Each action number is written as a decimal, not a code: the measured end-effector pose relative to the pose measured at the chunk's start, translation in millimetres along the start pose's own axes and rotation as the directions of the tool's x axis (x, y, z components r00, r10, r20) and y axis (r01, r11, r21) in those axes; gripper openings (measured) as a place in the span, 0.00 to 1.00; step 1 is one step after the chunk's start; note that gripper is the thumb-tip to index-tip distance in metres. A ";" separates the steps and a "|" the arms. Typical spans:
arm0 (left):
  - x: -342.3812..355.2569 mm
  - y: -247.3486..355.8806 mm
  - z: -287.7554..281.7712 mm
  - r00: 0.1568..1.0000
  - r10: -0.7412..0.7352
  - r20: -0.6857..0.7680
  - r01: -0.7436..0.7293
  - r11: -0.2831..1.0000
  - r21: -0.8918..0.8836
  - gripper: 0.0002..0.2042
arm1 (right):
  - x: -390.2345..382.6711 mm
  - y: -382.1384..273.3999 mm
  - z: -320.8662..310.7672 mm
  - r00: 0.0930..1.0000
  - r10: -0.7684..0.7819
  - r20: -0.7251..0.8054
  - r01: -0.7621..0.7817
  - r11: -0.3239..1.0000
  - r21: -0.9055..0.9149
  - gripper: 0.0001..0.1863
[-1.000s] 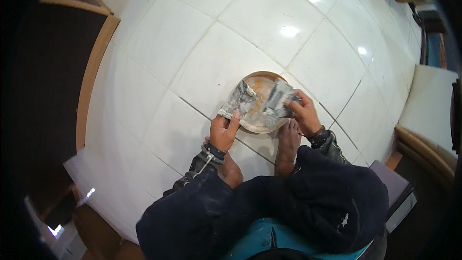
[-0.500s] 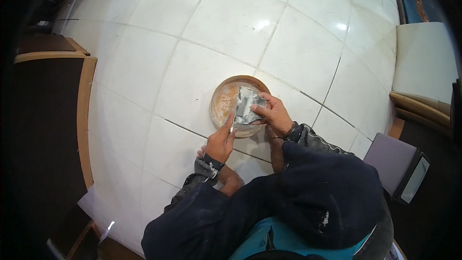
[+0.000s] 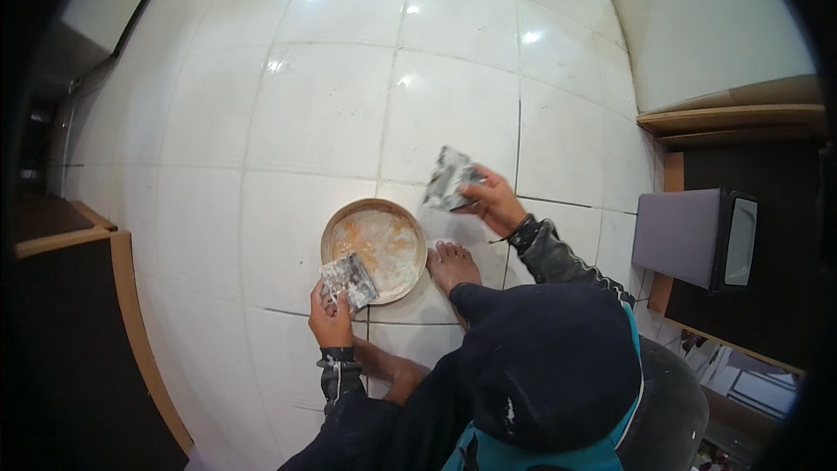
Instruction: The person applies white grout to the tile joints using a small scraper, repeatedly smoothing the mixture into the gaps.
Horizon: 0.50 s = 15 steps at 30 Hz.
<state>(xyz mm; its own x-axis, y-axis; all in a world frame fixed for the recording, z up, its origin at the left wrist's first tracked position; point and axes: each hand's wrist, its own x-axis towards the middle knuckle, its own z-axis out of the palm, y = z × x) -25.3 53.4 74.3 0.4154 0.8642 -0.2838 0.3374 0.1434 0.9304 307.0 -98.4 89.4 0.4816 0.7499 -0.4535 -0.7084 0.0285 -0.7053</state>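
Observation:
My left hand [image 3: 330, 321] grips a grey, roughly square flat piece [image 3: 350, 275] smeared with white paste, over the lower left rim of a round shallow pan [image 3: 404, 223], which has whitish and orange residue inside. My right hand [image 3: 495, 204] holds a similar smeared grey piece [image 3: 448, 177] over the tiles, up and to the right of the pan, thumb on its face. The pan sits on white floor tiles [image 3: 448, 87], beside my bare right foot [image 3: 452, 270].
At the left lie dark boards with pale wooden edging [image 3: 122, 314]. Along the right stand a pale panel [image 3: 711, 26], wooden boards [image 3: 731, 118], a grey-purple bin-like box [image 3: 676, 235] and a dark surface [image 3: 741, 314]. A dark seat [image 3: 663, 410] is under me.
The two pieces, together over the pan half a second ago, are apart: my right hand has carried one out to the upper right. The whole view has also shifted.

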 end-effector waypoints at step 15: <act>8.5 -4.1 3.4 0.994 -0.007 -0.109 0.039 0.954 0.296 0.20 | 113.8 -156.9 -171.1 0.896 -0.436 0.084 0.023 -0.143 -0.989 0.23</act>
<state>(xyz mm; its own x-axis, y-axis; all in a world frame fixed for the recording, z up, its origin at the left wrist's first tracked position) -20.3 58.5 67.2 0.3186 0.9105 -0.2635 0.5887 0.0278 0.8079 561.2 -130.7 55.2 0.6972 0.7149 -0.0529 0.6228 -0.6407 -0.4489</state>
